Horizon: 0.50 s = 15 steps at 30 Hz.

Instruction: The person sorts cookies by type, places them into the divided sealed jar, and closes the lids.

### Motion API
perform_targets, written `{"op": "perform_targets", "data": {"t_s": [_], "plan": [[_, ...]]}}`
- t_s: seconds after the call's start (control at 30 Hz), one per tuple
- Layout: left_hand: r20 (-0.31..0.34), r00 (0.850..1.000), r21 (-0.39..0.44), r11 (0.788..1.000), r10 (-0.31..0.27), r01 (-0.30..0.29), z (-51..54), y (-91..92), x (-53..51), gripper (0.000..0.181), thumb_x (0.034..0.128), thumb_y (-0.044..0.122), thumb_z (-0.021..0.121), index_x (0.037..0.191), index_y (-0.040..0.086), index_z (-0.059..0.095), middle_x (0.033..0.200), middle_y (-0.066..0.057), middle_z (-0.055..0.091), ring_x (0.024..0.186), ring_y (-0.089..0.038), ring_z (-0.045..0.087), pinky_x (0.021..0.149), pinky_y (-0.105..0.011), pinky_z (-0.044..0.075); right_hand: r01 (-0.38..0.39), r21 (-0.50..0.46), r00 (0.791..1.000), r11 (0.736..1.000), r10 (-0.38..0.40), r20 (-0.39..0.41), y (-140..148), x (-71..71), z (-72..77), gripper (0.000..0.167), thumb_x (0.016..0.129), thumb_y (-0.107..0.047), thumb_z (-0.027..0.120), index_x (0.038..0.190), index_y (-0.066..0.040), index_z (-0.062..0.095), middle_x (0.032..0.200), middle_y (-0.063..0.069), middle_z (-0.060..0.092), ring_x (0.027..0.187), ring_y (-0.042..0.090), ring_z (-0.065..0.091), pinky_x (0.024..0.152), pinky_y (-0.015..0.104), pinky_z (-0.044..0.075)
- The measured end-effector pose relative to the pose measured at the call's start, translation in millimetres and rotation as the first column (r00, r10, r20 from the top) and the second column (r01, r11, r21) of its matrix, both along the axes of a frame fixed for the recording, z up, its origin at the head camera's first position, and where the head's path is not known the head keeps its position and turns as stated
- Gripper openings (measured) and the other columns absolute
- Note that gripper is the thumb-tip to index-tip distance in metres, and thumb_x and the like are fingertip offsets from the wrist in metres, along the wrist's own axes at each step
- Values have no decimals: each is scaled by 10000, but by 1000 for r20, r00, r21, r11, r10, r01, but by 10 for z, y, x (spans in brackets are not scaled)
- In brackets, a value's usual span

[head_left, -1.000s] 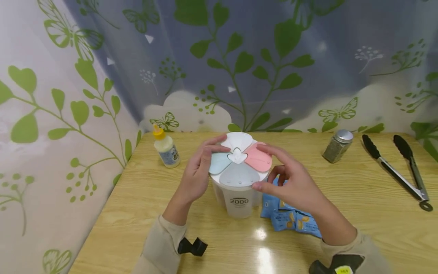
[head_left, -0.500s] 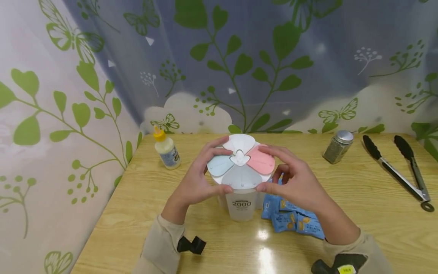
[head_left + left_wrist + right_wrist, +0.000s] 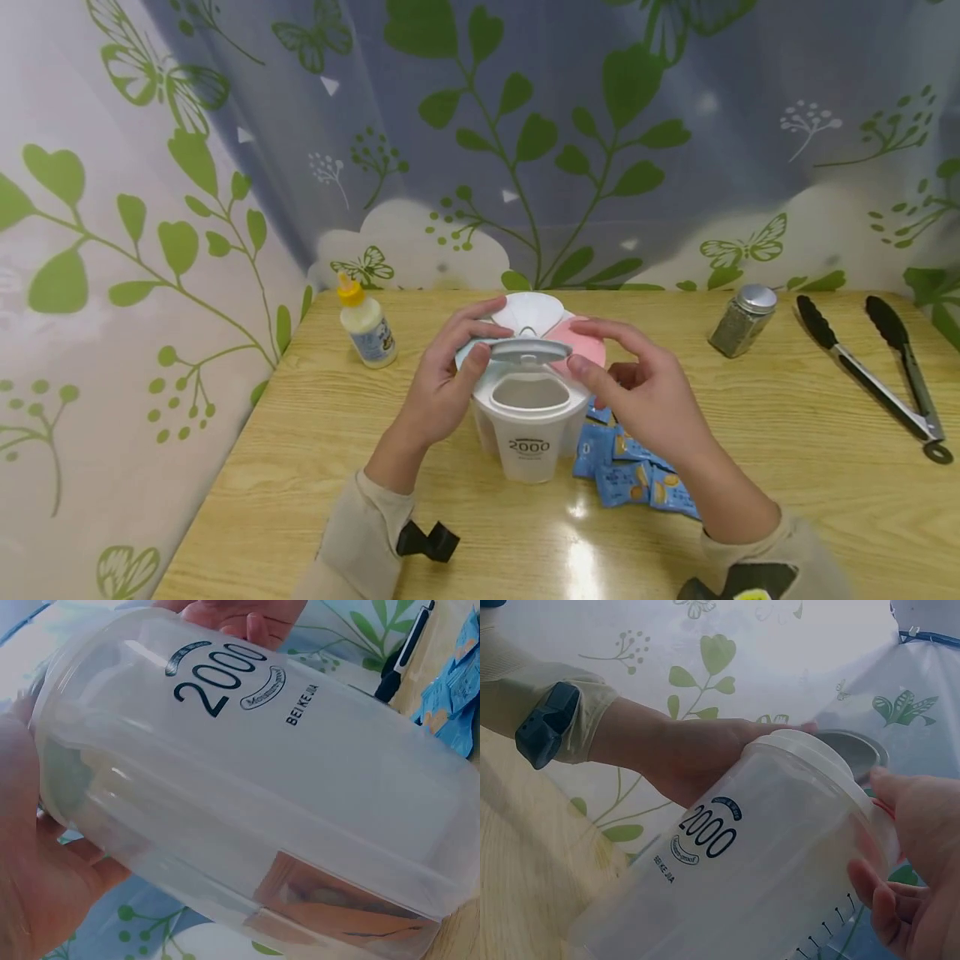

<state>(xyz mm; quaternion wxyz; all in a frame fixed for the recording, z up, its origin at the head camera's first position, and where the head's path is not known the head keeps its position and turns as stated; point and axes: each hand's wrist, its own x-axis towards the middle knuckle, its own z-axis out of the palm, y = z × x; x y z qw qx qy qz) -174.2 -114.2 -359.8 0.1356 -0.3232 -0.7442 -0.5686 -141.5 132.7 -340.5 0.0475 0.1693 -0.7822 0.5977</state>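
A translucent food storage container [image 3: 529, 460] marked 2000 stands upright in the middle of the wooden table. Its round lid has petal flaps in white, pink, pale blue and grey. The grey front flap [image 3: 531, 351] is raised, baring an oval opening [image 3: 530, 391]. My left hand [image 3: 438, 383] holds the lid's left side, thumb at the flap's left end. On the right, my right hand [image 3: 651, 392] has its thumb by the flap's other end and its index finger on the pink petal [image 3: 585, 337]. Through the wall, the left wrist view shows an orange-brown packet [image 3: 341, 919] inside.
Several blue snack packets [image 3: 626, 479] lie right of the container, partly behind my right hand. A yellow-capped bottle [image 3: 367, 329] stands back left. A metal-capped jar [image 3: 741, 321] and black-tipped tongs [image 3: 873, 383] lie farther right. Patterned curtain [image 3: 570, 150] borders the table's back.
The grey front flap has swung up from lying flat, uncovering the oval opening. Both thumbs have moved from the container's front rim up to the flap's ends.
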Motion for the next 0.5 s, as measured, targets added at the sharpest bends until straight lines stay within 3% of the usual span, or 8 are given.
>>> {"op": "perform_targets", "data": {"t_s": [0.27,0.5], "plan": [[26,1000,58,998,3,-4,16,-2,6,410,1074,336,416,1125,-10,629,1492,-107,499,1427,-229,427,1174,-460,367,31,-63,996,998,-26,88,17,-20,27,380,973,-220,657,1349,-176,617,1025,-66,670,525,158,603,376,292,383],[17,1000,76,997,-9,8,-12,18,-13,411,1073,333,417,1107,-14,634,1483,-107,503,1418,-215,435,1169,-420,380,-63,-136,997,989,70,45,167,-91,18,392,971,-90,637,1361,-83,598,1296,-88,643,564,164,622,475,260,475]]}}
